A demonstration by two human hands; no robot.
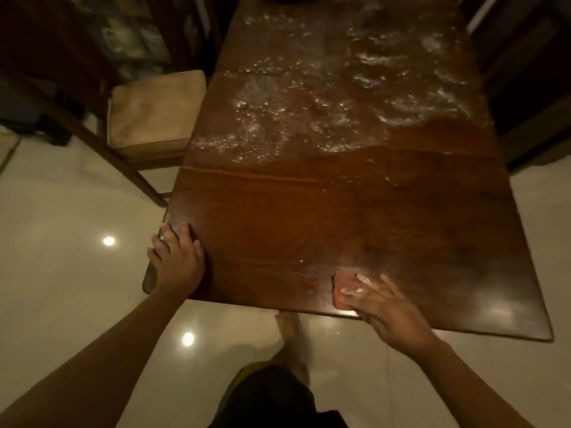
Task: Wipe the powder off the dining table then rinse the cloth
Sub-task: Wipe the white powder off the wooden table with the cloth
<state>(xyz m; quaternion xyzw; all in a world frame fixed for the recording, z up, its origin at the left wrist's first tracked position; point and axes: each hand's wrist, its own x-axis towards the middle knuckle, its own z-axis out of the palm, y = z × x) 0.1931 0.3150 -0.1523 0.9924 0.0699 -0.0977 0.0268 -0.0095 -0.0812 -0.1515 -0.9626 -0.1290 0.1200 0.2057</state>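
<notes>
Single head-worn wide-angle view, looking forward and steeply down from above the near short edge of the glossy dark-brown wooden tabletop point(309, 217) and along its length. Close range, with pale glossy tiled floor point(61, 288) at both sides.

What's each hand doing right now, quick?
Left hand: open, fingers resting on the table at its near left corner.
Right hand: open, fingers flat, pressing the cloth onto the table near its front edge.
</notes>
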